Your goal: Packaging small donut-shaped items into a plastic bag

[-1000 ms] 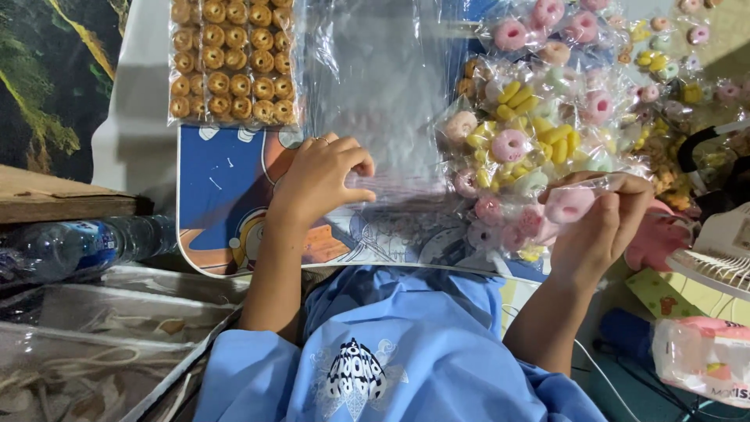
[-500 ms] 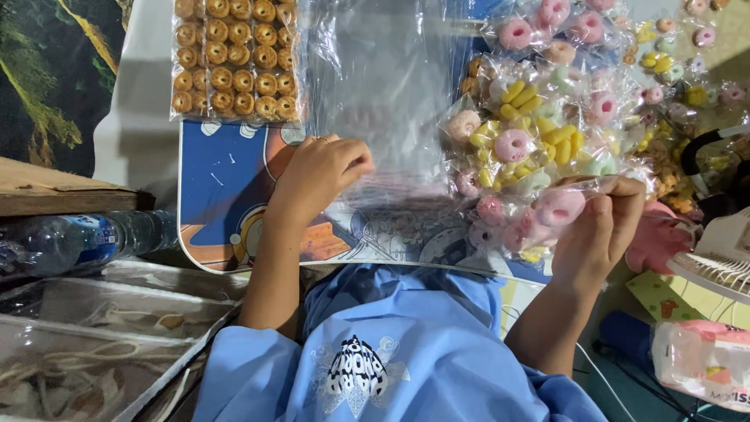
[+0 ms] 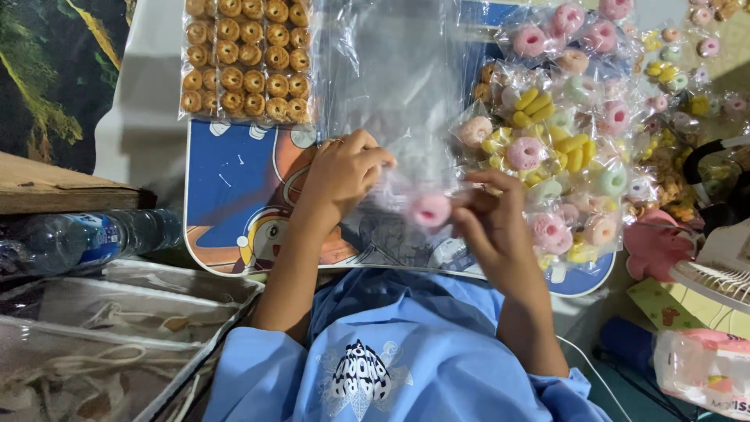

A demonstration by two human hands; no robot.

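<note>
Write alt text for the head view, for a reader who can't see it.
Seen from above, a person's left hand and right hand hold a pink ring-shaped sweet at a clear plastic bag over a blue cartoon-printed board. A clear packet of small round brown biscuits lies at upper left, with bagged pastel ring sweets on the right.

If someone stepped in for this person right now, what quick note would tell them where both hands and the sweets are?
Left hand: pinching the near edge of the clear plastic bag on the blue cartoon tray.
Right hand: fingers at a pink ring sweet by the bag's opening; whether the sweet is inside yet is unclear.
Done: a packed bag of small brown ring biscuits lies at the far left of the tray.
Left: a heap of wrapped coloured ring sweets lies to the right, still unbagged.
</note>
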